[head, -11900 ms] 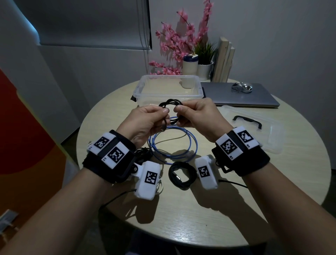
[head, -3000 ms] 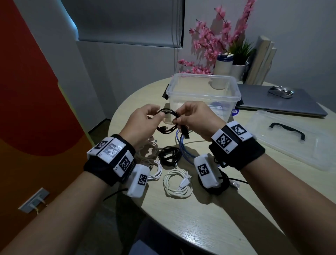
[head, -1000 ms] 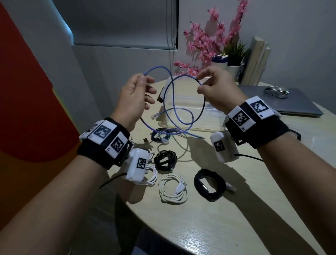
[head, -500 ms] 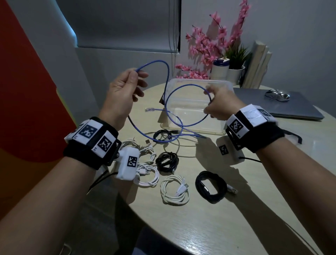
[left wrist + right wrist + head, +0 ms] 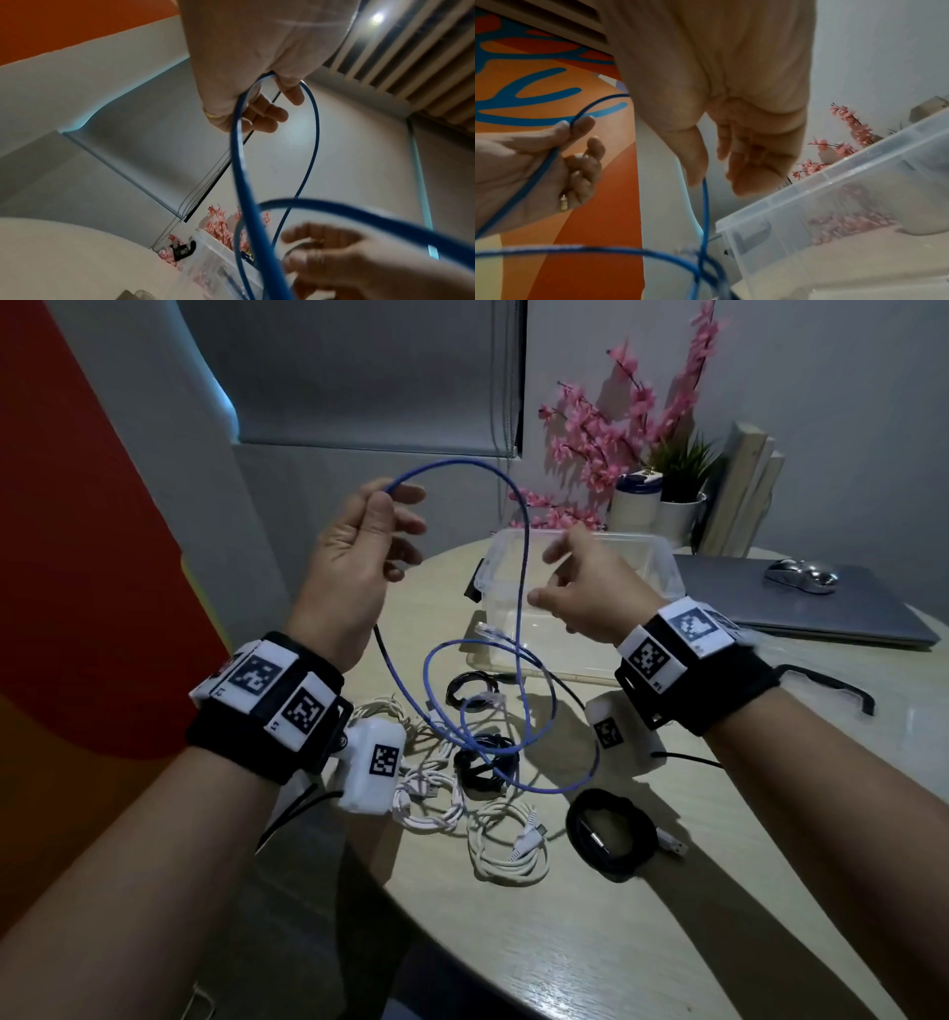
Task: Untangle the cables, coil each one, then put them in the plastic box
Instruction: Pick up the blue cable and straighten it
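Table [image 5: 667, 916]: L hand [image 5: 354, 557] pinches blue cable [image 5: 521, 588]; R hand [image 5: 585, 593] loose.

Bare forearms, no sleeves. Black wristbands [image 5: 267, 711] on both wrists, each topped with white blocks bearing black square codes. White camera box [image 5: 372, 765] under each wrist, thin black wire trailing. Gold ring [image 5: 563, 203] on left hand [image 5: 354, 557].
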